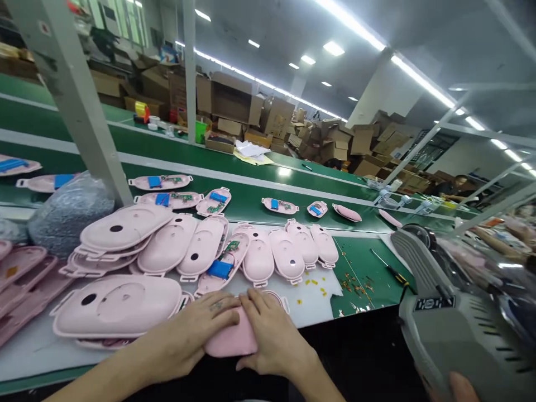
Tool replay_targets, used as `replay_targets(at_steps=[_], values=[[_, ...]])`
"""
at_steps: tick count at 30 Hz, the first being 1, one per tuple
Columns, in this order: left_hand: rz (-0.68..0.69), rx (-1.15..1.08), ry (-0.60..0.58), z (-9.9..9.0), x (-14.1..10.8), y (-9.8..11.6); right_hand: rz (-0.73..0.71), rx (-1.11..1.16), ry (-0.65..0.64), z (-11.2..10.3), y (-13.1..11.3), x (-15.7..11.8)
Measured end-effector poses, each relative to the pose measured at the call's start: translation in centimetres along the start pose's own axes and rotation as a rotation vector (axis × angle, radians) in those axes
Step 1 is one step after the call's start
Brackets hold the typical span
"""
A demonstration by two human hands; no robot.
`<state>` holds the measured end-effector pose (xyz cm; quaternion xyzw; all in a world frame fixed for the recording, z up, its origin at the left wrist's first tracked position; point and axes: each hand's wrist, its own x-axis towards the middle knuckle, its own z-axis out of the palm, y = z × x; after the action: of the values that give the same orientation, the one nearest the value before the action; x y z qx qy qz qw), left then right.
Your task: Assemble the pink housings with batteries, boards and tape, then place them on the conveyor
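Note:
At the bench's near edge, my left hand [205, 329] and my right hand [272, 335] are both closed around a pink plastic casing [232, 334]. My fingers press on its top from both sides, and its rounded end points toward me. Just beyond my fingertips lies an open casing half with a blue battery [221, 269] and a green circuit board [233, 245]. Left of my left hand, a large pale pink shell [121, 304] rests on another part. Several more pink shells [257, 257] lie side by side behind my hands.
Behind runs a green conveyor [247, 207] carrying opened casings. To the right are a screwdriver [396, 272], scattered copper-coloured bits [355, 282] and a grey vented machine [456, 335]. A metal post [79, 100] rises at left beside a plastic bag [73, 215]. Cardboard boxes [234, 100] fill the background.

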<state>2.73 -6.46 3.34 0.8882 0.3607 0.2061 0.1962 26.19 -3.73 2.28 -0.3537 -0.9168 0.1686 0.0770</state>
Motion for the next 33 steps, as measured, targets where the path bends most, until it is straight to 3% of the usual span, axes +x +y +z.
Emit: replay_targets(at_steps=[5,7,10,13,16,18,21,24,26,30,33], values=[[-0.062,0.078,-0.141,-4.2,1.9,1.4,-0.012,-0.031,0.028,1.1,0.4,1.8],[-0.077,0.11,-0.154,-6.5,5.1,0.6,-0.034,-0.021,0.053,1.2,0.6,1.8],[-0.107,0.226,-0.077,-9.6,13.2,-3.0,-0.025,0.112,0.189,-0.3,1.8,1.3],[-0.265,0.339,-0.073,-10.7,23.6,-8.7,0.133,0.29,0.472,-4.8,4.8,1.1],[-0.355,0.383,-0.07,-9.7,32.9,-14.2,0.386,0.359,0.706,-10.9,10.0,3.2],[-0.405,0.399,-0.083,-8.3,37.3,-17.0,0.54,0.347,0.728,-14.5,14.2,6.4],[-0.437,0.406,-0.145,-6.2,41.1,-20.1,0.75,0.189,0.578,-18.0,20.9,12.8],[-0.431,0.42,-0.196,-5.9,41.9,-21.8,0.892,0.037,0.422,-19.1,26.6,20.0],[-0.437,0.454,-0.194,-7.3,40.7,-22.5,0.946,0.048,0.376,-18.7,29.3,24.5],[-0.514,0.562,-0.135,-13.9,34.2,-23.3,1.054,0.128,0.317,-16.6,32.1,30.8],[-0.59,0.489,-0.005,-18.8,27.1,-23.1,1.074,0.164,0.308,-15.7,32.8,31.9]])
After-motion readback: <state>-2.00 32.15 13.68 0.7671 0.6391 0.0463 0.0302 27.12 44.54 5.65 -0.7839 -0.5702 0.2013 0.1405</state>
